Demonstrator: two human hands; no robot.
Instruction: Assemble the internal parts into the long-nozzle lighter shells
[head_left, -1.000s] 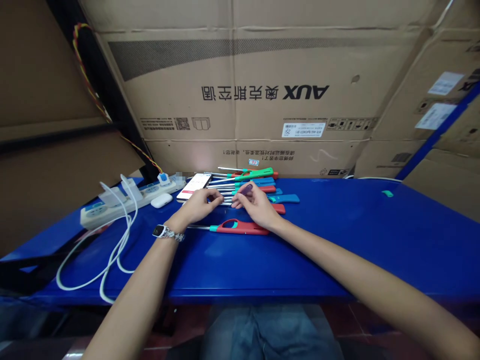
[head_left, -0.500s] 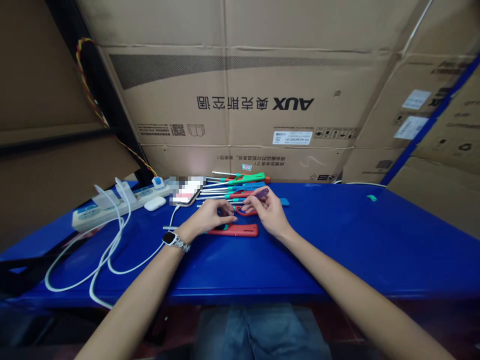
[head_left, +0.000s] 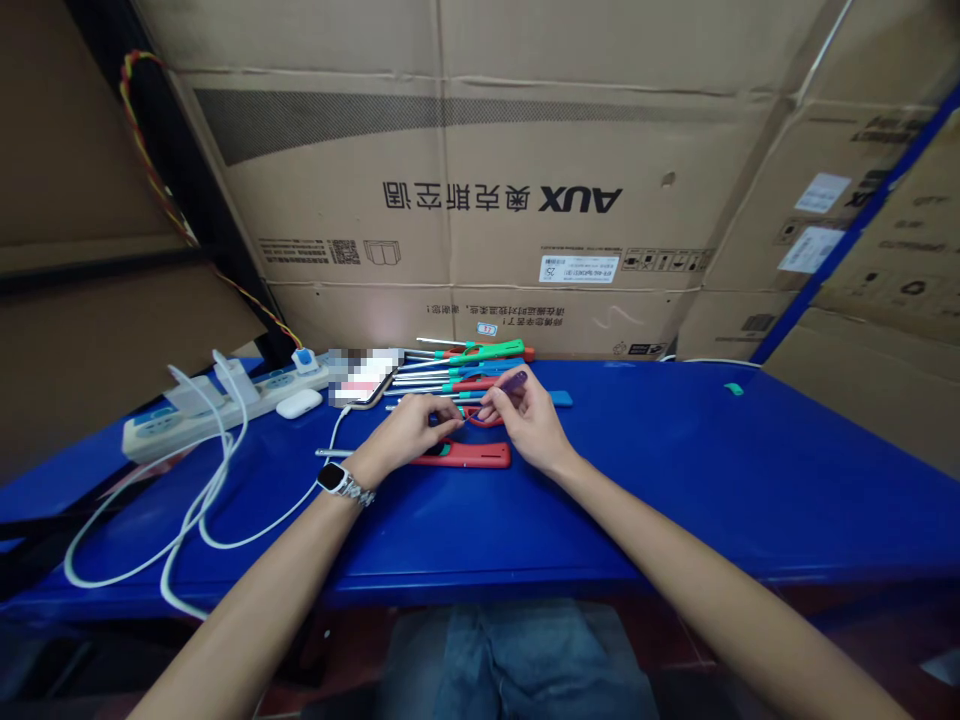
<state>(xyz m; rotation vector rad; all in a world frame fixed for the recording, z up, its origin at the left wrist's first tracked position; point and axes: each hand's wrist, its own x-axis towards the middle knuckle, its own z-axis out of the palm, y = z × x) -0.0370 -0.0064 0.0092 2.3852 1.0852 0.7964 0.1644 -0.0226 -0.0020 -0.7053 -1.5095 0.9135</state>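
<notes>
My right hand (head_left: 531, 420) is closed around a small screwdriver with a dark purple handle (head_left: 514, 383), its thin shaft pointing left toward my other hand. My left hand (head_left: 415, 430) has thumb and fingertips pinched together near the shaft's tip; what they hold is too small to make out. Under the left hand lies a red long-nose lighter (head_left: 480, 456), its metal tube reaching out left past the wrist. Just beyond my hands, several more long-nose lighters lie side by side, among them a green one (head_left: 502, 350) and a blue one (head_left: 560, 398), partly covered by my fingers.
To the left are a phone (head_left: 367, 378) on a white cable, a white earbud case (head_left: 298, 402) and a power strip (head_left: 247, 395) with plugs and looped cables (head_left: 202, 500). A cardboard sheet (head_left: 495, 130) stands behind the blue table (head_left: 675, 480). A green scrap (head_left: 733, 388) lies right.
The view has shifted slightly, moving everything a little left and up. My left fingers have drawn closer together near the screwdriver's tip, and the right hand keeps its grip.
</notes>
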